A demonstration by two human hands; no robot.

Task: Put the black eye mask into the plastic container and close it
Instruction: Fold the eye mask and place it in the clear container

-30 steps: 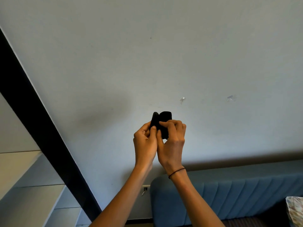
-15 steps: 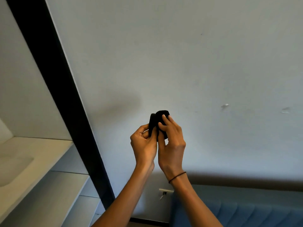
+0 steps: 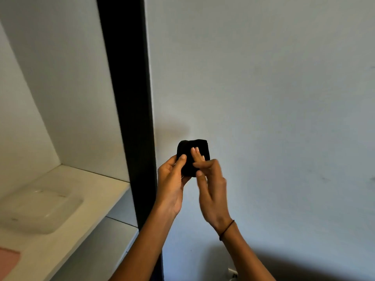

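Two hands are raised in front of a wall (image 3: 263,88), holding a folded eye mask (image 3: 187,153) between them: the left hand (image 3: 171,185) on its left, the right hand (image 3: 213,191) on its right. Left of them stands an upright post (image 3: 127,88). Further left, a plastic container (image 3: 38,211) lies on a shelf (image 3: 97,189).

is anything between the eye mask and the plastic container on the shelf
Nothing visible stands in the open space between the folded black eye mask, held in the left hand and right hand, and the plastic container on the shelf. The container looks shut, so its lid would block entry.
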